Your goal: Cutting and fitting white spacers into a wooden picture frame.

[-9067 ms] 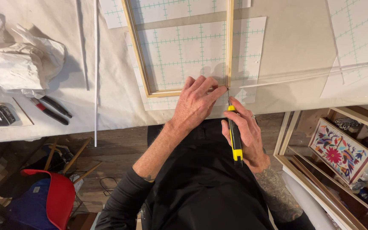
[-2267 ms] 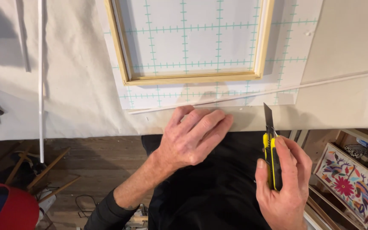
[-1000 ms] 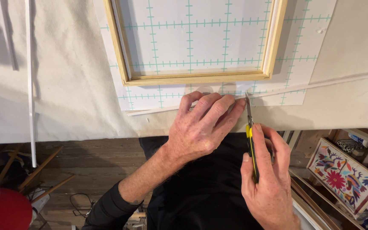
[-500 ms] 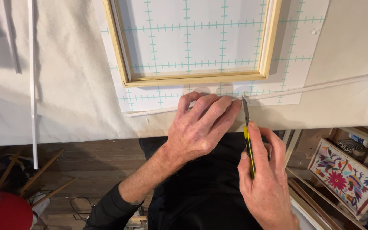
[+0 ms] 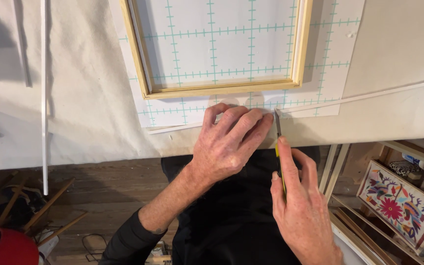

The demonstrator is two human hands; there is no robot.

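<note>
Far left: thin white strip (image 5: 44, 88) lies on the cloth-covered table (image 5: 84, 98). Left hand (image 5: 229, 142) flat, fingers spread, pinning the gridded sheet (image 5: 330, 54) just below the wooden frame (image 5: 217, 91). Right hand (image 5: 303, 211) wrapped around a yellow utility knife (image 5: 278, 147), blade tip touching the sheet beside the left fingertips. Judgement: light pressure, fingertips clear of the blade. Right: floral embroidered panel (image 5: 401, 206) on a shelf below; wood floor beneath.

Frame (image 5: 217, 91) on sheet (image 5: 330, 59), hands (image 5: 231, 142) before it
</note>
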